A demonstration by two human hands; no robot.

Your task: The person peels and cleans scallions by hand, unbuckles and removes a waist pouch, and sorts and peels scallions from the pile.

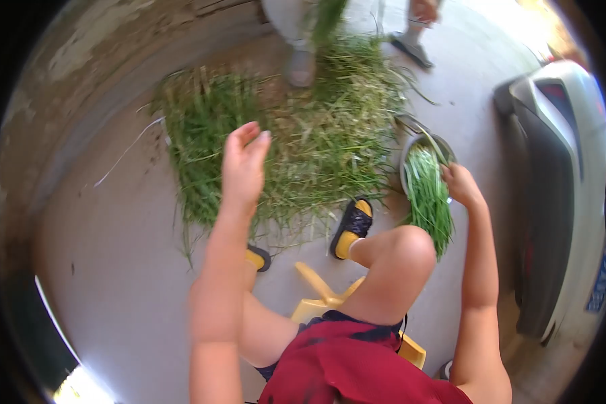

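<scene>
Bundle of long green leafy stalks with pale ends (429, 205), tops trailing toward my right knee (413, 250), lies partly in a round grey metal bowl (404, 174). Bowl sits on the smooth grey floor (128, 249), just off the right edge of the wide heap of cut green and straw-coloured stalks (343, 148). My right hand (456, 180) is at the bowl's right side, fingertips pinched on a single long pale-green stalk (435, 145) that arches over the bowl. My left hand (246, 165), slightly blurred, is raised in front of the heap's left half, thumb and fingers loosely curled and apart. Nearer me: my black sandals over yellow socks (355, 227) at the heap's near edge, and a yellow plastic piece (316, 306) between my legs. Beyond the heap's far edge, another person's blurred lower leg (301, 64) beside a blurred green bunch (328, 23); farther right, a dark sandaled foot (413, 49). Grey vehicle end (552, 155) along the floor's right side.
</scene>
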